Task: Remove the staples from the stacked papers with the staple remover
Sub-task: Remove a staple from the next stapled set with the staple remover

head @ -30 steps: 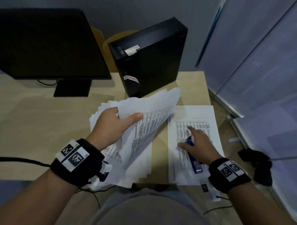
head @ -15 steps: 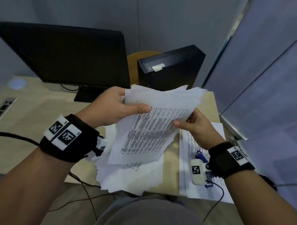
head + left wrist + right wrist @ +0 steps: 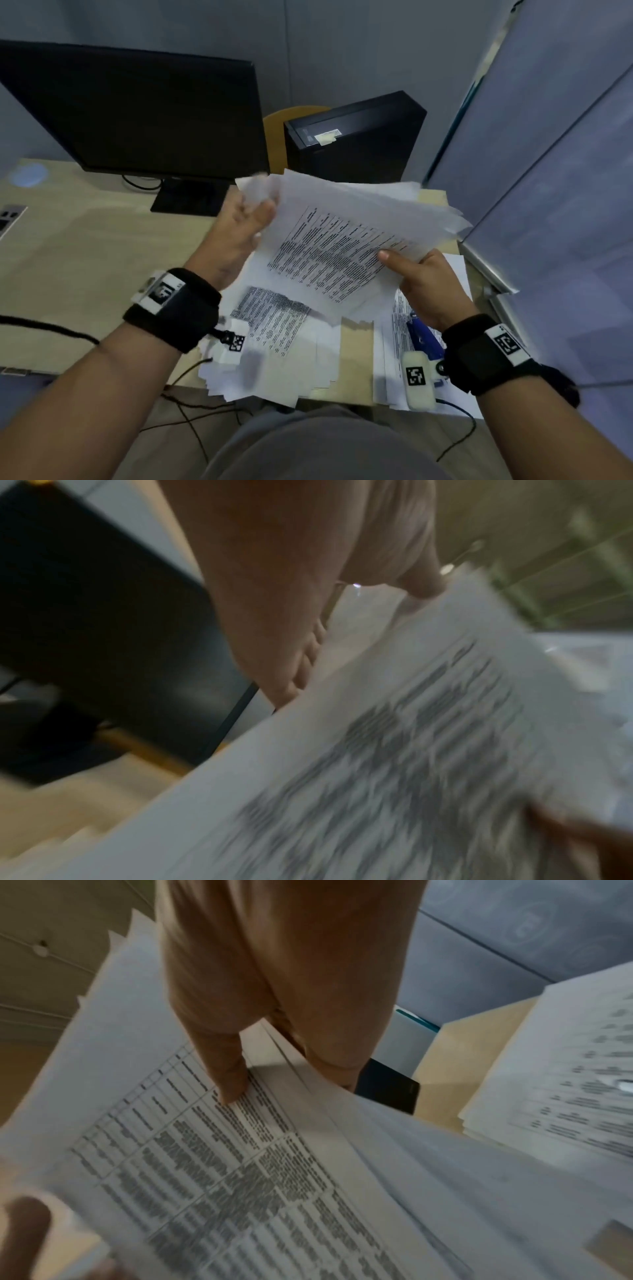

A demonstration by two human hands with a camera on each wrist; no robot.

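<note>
Both hands hold a bundle of printed papers raised above the desk. My right hand grips its right edge, thumb on the printed top sheet, fingers underneath; the right wrist view shows this pinch on the bundle. My left hand holds the bundle's far left corner, blurred by motion. In the left wrist view the left hand sits at the edge of the blurred papers. The blue staple remover lies on the right paper stack, under my right wrist, untouched.
A loose pile of sheets lies on the wooden desk below the bundle. A black monitor and a black computer case stand at the back. A grey partition closes the right side. Cables hang off the front edge.
My right hand left the staple remover on the right stack and took the bundle's right edge. The bundle rose, and my left hand slid to its far left corner.
</note>
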